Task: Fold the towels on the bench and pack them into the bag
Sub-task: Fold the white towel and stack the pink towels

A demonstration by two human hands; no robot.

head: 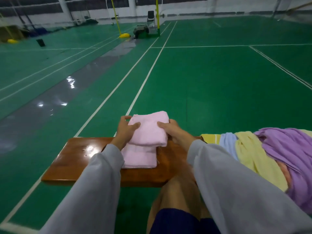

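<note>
Fingers of the left hand and right hand curl around a folded pink towel. They hold it above another folded pink towel near the bench's far edge.

Long loose grey sleeves and dark navy shorts.

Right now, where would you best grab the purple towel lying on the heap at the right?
I'd come from above and pinch the raised folds of the purple towel. It lies crumpled on top, over the yellow towel, so no other towel lies on it.
</note>
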